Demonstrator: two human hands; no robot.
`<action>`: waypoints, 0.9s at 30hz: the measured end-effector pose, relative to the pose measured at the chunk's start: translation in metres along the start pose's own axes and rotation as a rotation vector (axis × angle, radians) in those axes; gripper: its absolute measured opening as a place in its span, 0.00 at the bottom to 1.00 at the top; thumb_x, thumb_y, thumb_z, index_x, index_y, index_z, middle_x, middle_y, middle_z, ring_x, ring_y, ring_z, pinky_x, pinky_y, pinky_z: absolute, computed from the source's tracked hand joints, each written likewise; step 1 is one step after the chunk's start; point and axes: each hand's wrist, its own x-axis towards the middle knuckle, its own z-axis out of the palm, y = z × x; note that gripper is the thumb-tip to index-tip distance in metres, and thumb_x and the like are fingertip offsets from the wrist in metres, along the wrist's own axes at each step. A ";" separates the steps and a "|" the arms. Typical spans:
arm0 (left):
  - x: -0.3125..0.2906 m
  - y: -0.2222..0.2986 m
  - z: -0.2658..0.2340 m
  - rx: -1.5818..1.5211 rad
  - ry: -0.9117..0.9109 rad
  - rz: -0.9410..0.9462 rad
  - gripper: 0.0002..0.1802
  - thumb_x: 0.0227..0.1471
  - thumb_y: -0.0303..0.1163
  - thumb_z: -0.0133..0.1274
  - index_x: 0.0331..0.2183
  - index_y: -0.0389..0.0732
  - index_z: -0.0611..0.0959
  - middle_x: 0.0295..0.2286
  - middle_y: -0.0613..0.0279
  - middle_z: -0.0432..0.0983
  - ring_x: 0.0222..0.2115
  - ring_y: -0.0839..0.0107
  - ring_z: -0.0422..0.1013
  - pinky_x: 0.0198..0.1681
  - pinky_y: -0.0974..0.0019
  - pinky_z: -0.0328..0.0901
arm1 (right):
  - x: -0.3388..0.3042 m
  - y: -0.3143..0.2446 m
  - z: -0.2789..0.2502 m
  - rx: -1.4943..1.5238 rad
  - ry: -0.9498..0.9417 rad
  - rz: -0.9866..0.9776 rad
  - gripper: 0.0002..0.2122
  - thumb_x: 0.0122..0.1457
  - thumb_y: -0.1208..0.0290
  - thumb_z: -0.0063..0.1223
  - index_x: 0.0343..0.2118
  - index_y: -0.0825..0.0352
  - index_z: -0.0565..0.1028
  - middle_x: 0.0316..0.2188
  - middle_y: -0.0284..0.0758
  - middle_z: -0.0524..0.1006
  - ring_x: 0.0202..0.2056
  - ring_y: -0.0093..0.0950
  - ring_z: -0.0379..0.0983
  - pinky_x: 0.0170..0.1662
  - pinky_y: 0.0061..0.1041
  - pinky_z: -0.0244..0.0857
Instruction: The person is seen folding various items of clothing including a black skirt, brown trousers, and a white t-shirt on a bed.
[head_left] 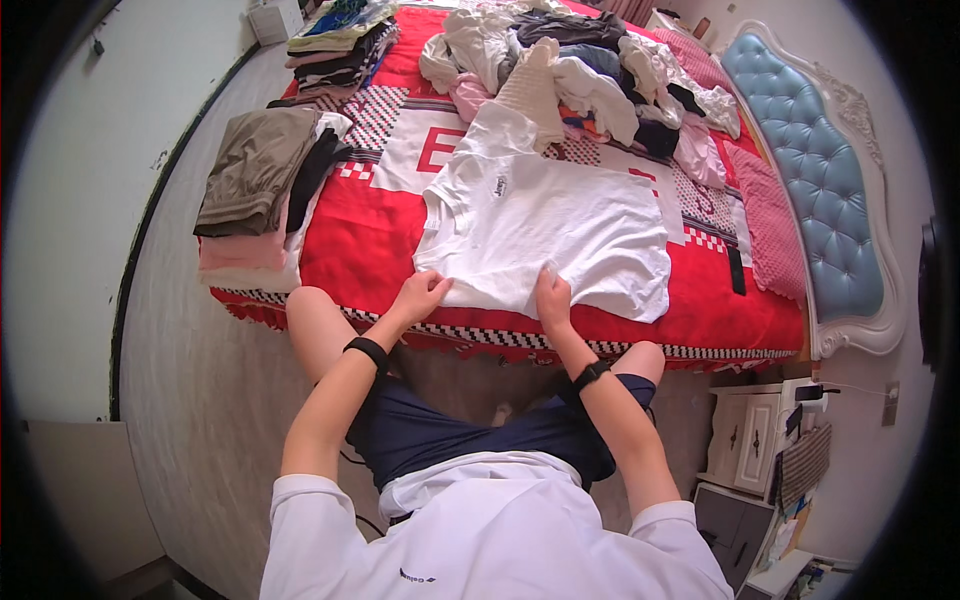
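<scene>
A white T-shirt (560, 215) lies spread on the red patterned bedcover (345, 250), its collar toward the left and its hem toward the right. My left hand (424, 294) pinches the shirt's near edge close to the collar end. Farther right along that same edge, my right hand (552, 297) grips the cloth, thumb on top. Between the two hands the near edge looks slightly gathered. The shirt's far sleeve (500, 130) reaches toward a heap of loose clothes (580, 70).
Folded clothes, with brown trousers (258, 165) on top, sit at the bed's left edge. Behind them rises another folded stack (340, 55). A blue tufted headboard (800, 170) and pink pillow (765, 220) stand at the right. A white bedside cabinet (745, 435) is at lower right.
</scene>
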 end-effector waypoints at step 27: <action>-0.013 0.000 -0.010 -0.013 -0.162 -0.283 0.19 0.51 0.40 0.63 0.33 0.30 0.84 0.22 0.54 0.80 0.18 0.67 0.79 0.23 0.66 0.72 | -0.039 0.021 -0.028 -0.251 -0.111 -0.172 0.10 0.64 0.68 0.50 0.37 0.71 0.75 0.28 0.47 0.79 0.32 0.46 0.77 0.36 0.37 0.70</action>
